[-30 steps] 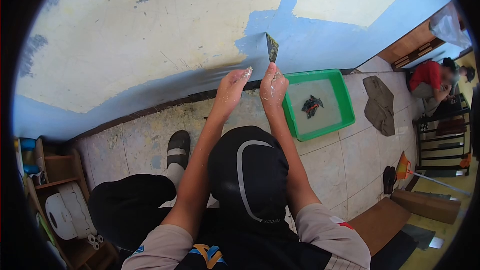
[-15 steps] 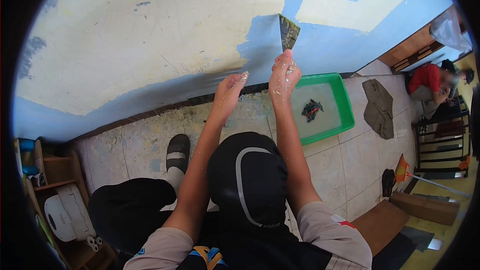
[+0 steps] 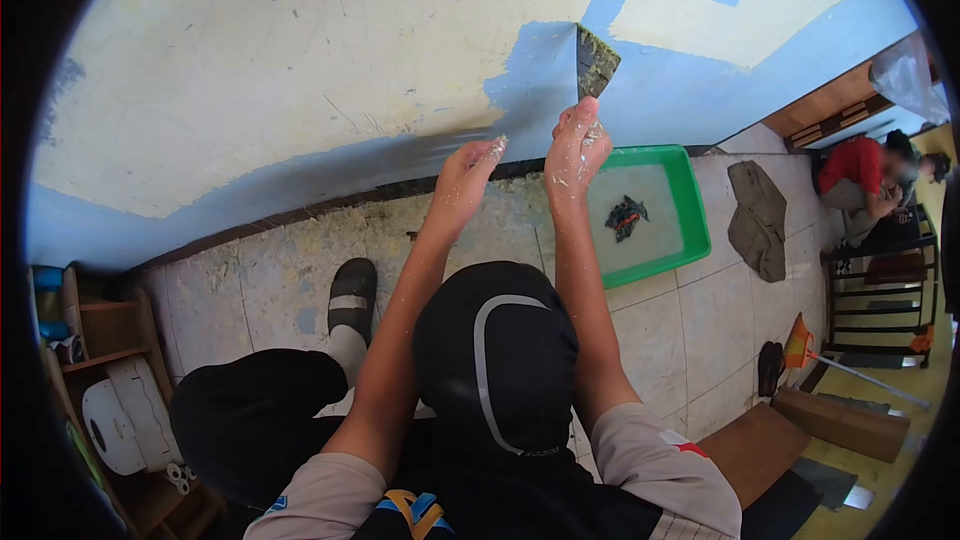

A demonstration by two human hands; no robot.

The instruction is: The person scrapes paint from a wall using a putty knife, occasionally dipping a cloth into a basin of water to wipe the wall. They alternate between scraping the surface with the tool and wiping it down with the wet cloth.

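In my right hand [image 3: 577, 155] is a scraper [image 3: 597, 62]. Its broad blade, crusted with paint residue, points up against the wall [image 3: 690, 105], by the border between blue paint and bare cream plaster. Pale flakes cling to the back of that hand. My left hand [image 3: 465, 180] is held beside it, a little lower and to the left, in front of the wall. Its fingers are drawn together, with flakes on the tips; whether anything is between them is hidden.
A green basin [image 3: 697, 202] with cloudy water and a dark cloth [image 3: 627, 218] stands right of my arm. A brown garment [image 3: 757, 220] lies on the tiles. A wooden shelf [image 3: 105, 305] is at left. Another person in red [image 3: 850, 162] sits far right, near cardboard [image 3: 755, 455].
Both hands and the scraper have shifted slightly right in view, as has the paint border behind them. The grip on the scraper is the same.
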